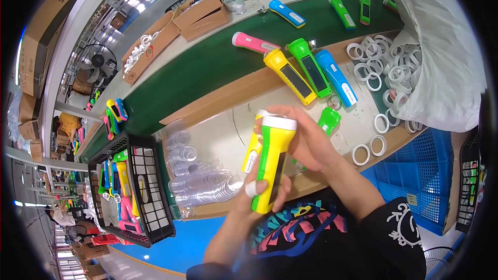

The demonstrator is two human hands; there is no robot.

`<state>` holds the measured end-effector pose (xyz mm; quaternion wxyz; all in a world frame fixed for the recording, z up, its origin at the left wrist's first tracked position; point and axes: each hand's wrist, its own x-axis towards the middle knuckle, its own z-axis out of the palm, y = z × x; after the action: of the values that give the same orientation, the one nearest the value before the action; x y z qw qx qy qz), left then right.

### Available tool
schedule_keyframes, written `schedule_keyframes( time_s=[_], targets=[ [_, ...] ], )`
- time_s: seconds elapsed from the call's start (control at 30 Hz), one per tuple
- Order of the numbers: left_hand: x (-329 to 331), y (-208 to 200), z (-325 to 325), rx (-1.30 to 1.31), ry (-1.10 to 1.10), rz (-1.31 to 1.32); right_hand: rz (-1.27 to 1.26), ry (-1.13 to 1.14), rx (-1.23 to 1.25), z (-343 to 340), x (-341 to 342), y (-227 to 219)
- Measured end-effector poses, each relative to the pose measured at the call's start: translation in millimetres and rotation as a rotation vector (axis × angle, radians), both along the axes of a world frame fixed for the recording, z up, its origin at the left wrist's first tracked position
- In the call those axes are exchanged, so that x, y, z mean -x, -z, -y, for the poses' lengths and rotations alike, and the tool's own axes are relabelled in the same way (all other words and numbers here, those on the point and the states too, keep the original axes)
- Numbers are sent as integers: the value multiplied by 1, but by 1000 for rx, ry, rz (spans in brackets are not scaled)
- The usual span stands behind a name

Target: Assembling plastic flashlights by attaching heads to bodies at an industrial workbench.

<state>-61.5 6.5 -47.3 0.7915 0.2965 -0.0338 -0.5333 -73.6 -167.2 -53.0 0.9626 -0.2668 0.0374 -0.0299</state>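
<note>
A: How do the edges run, and where is your open room?
B: Take the shallow tray with brown cardboard walls (223,92) as your landmark. Its near wall passes just in front of your body. Bare pale floor lies open in the tray's middle, left of your hands.
A: What crowds you?
B: At the tray's left end, rows of clear round plastic discs (207,189); at its right end, loose white plastic rings (373,81) beside a whitish plastic bag (446,72). Across its far wall lie a yellow flashlight with a dark panel (290,78), a green one (309,67) and a blue one (336,77). Outside its left end stands a black plastic crate (165,192).
A: And your hands?
B: Your left hand (250,203) is wrapped round the lower body of a yellow-and-green flashlight with a white cap (272,161), tilted cap-up over the tray's near wall. Your right hand (308,142) curls behind the cap; whether it grips, I cannot tell. A second yellow flashlight with a white label (251,155) shows just behind, partly hidden.
</note>
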Motion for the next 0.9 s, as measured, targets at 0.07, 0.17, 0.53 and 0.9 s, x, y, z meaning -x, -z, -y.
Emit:
schedule_keyframes(
  time_s=[0.07,0.17,0.53,0.9],
  targets=[
    [4,14,3,273,90,-168,43,-34,-17,-4,3,1],
    [9,2,-1,-145,-9,104,107,30,46,-9,6,-1],
    [61,-3,-9,247,159,-263,368,-57,-295,-33,16,-3],
    [22,18,-9,-739,-37,1015,28,253,336,-24,24,3]
  ],
)
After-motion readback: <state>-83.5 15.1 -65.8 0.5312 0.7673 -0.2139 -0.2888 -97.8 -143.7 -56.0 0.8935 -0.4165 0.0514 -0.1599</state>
